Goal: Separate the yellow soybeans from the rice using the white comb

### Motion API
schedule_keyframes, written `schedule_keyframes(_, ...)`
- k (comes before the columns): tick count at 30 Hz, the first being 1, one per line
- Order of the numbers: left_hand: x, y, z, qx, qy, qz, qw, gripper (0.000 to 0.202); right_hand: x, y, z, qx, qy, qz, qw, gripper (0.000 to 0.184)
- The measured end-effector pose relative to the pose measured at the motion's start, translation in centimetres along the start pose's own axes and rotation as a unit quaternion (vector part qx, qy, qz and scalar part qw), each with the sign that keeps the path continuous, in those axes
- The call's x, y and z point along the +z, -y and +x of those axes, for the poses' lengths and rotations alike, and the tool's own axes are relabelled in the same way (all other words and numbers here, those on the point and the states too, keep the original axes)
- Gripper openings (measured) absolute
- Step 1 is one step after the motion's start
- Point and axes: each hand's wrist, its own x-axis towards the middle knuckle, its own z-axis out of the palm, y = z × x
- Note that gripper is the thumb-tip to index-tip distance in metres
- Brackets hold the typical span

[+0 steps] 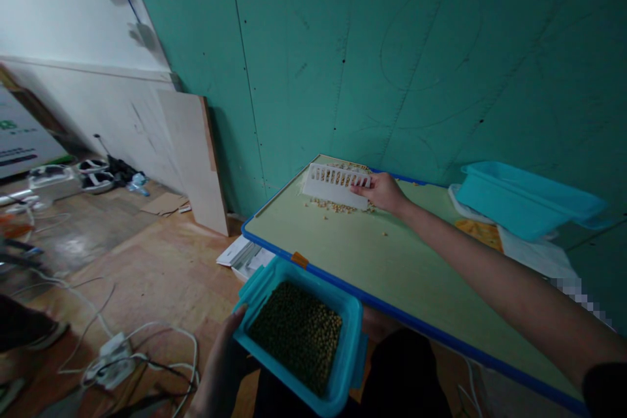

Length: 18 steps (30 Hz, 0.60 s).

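Observation:
My right hand (385,193) grips the right end of a white slotted plastic plate (330,194), tilted up on its long edge on the pale table (337,248). Yellow soybeans (337,206) lie scattered in front of the plate, and more show through its slots. Below the table's near edge, my left hand (229,343) is closed on the left side of a teal plastic container (349,347). Inside it are many dark green beans (289,326), with yellow beans mixed in on the right side. The fingers beneath the container are hidden.
A teal bin (514,202) stands at the table's back right, by a yellow-orange item (480,233) and white cloth (536,255). An orange clip (300,260) sits on the blue edge. Left are a leaning board (193,163) and a power strip (112,359) with cables.

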Motion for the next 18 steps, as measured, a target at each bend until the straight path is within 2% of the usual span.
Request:
schedule_keyframes(2,0.1,0.4,0.1,0.002,-0.028,-0.008,1.0,0.111,0.0,0.0,0.0,-0.006,-0.009,-0.007,1.0,0.029)
schedule_keyframes(5,0.1,0.7,0.3,0.001,-0.036,-0.015,0.999,0.106,0.0,0.2,-0.1,-0.008,-0.008,-0.007,1.0,0.028)
schedule_keyframes(10,0.6,0.2,0.0,-0.017,-0.067,-0.016,0.997,0.097,0.0,0.4,0.1,-0.012,0.01,-0.011,1.0,0.028)
schedule_keyframes(14,1.1,-0.3,-0.8,-0.004,-0.068,-0.008,0.998,0.092,0.0,0.6,0.3,0.01,0.0,-0.032,0.999,0.022)
schedule_keyframes(18,1.5,-0.5,-1.4,0.005,-0.059,-0.008,0.998,0.086,0.1,0.9,0.1,0.025,0.025,-0.022,0.999,0.014)
